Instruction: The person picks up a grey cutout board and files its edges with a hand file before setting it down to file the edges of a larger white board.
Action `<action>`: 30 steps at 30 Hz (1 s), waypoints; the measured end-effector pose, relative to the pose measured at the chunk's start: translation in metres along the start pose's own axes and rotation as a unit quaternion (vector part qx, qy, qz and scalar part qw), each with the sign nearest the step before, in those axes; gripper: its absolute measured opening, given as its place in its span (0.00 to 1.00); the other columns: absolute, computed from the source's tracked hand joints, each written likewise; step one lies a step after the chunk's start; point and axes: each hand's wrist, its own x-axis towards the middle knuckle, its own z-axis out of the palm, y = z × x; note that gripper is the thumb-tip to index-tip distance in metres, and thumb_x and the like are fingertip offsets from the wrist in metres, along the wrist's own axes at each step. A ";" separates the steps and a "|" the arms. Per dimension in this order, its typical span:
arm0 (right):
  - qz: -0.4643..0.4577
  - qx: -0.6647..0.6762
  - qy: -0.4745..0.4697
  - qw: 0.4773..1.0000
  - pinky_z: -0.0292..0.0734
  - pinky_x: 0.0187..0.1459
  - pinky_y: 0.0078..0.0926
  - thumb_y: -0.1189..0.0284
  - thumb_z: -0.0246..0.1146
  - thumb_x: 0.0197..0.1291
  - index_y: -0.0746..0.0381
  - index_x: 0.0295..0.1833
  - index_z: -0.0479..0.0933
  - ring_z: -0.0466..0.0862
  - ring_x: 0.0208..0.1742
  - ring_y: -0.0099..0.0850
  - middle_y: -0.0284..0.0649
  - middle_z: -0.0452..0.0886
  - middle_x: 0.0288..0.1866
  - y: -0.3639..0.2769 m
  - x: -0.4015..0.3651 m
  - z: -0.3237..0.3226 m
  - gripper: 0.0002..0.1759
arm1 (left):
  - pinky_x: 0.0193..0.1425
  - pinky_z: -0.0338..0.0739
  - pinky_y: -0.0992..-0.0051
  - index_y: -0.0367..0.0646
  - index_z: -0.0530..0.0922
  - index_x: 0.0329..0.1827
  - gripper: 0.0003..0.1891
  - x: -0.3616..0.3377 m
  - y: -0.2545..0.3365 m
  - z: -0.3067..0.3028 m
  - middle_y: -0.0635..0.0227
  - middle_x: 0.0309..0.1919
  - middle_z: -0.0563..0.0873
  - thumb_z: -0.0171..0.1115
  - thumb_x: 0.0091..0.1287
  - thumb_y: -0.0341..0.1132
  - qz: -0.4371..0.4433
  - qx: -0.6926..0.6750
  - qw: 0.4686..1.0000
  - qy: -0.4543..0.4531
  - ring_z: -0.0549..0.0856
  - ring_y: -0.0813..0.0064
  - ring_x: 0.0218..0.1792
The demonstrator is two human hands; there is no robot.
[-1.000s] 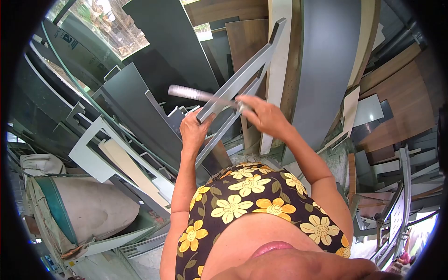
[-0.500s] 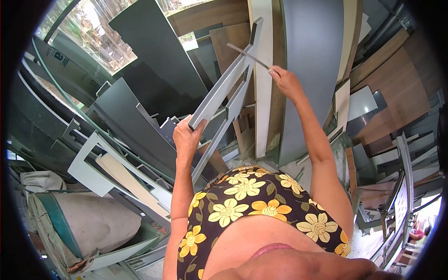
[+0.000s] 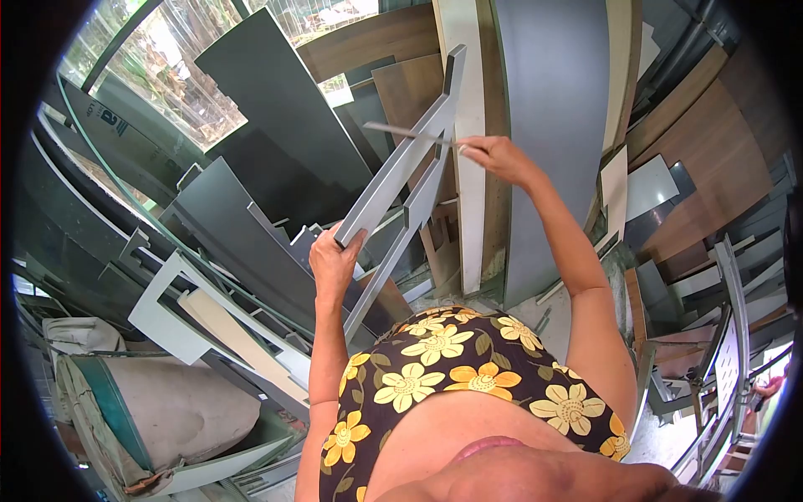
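My left hand (image 3: 332, 260) is wrapped round the near end of a long grey cut-out panel (image 3: 386, 189), which slants up and away to the right. Its far end has a dark, angled edge, and a stepped lower arm runs back down towards my body. In my right hand (image 3: 495, 159) is a slim flat file (image 3: 407, 131), gripped at one end and pointing left. The file lies across the panel's upper edge near its far end, overlapping it in this view.
Tall boards lean behind the panel, among them a white-edged board (image 3: 471, 167), a wide grey board (image 3: 554, 125) and a dark sheet (image 3: 288, 117). White offcuts (image 3: 171, 318) and a stuffed sack (image 3: 180, 407) are at left. Brown boards (image 3: 711, 176) and a metal frame (image 3: 729, 309) stand at right.
My right hand has moved left and slightly down, carrying the file further across the panel's edge and to a flatter angle. My left hand keeps its hold, with the panel slightly lower.
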 end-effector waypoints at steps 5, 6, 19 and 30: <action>0.093 -0.080 0.103 0.987 0.74 0.46 0.29 0.59 0.56 0.64 0.54 0.53 0.79 0.82 0.42 0.35 0.43 0.83 0.41 0.016 0.015 -0.012 0.17 | 0.41 0.76 0.65 0.45 0.83 0.44 0.14 0.001 -0.009 -0.002 0.55 0.32 0.85 0.66 0.56 0.39 -0.003 0.004 1.000 -0.016 0.84 0.54 0.36; 0.058 -0.051 0.094 0.993 0.74 0.46 0.30 0.59 0.56 0.64 0.55 0.53 0.79 0.82 0.43 0.36 0.43 0.84 0.41 0.013 0.016 -0.017 0.17 | 0.41 0.76 0.65 0.45 0.83 0.43 0.14 0.000 -0.007 -0.002 0.55 0.32 0.85 0.66 0.56 0.39 0.004 0.006 1.000 -0.016 0.84 0.54 0.36; 0.011 0.019 0.067 0.998 0.73 0.49 0.28 0.58 0.55 0.65 0.61 0.52 0.78 0.81 0.45 0.34 0.40 0.84 0.44 0.054 0.022 -0.013 0.20 | 0.42 0.76 0.66 0.45 0.83 0.43 0.14 -0.005 -0.007 -0.005 0.57 0.31 0.85 0.67 0.55 0.38 -0.003 -0.007 1.000 -0.029 0.83 0.56 0.36; 0.035 0.012 0.184 0.982 0.73 0.52 0.28 0.57 0.58 0.62 0.57 0.50 0.80 0.82 0.47 0.34 0.41 0.84 0.45 0.000 0.022 -0.088 0.18 | 0.40 0.76 0.65 0.46 0.84 0.43 0.14 -0.008 -0.004 -0.003 0.59 0.31 0.85 0.67 0.54 0.38 0.020 -0.005 1.000 -0.015 0.83 0.58 0.34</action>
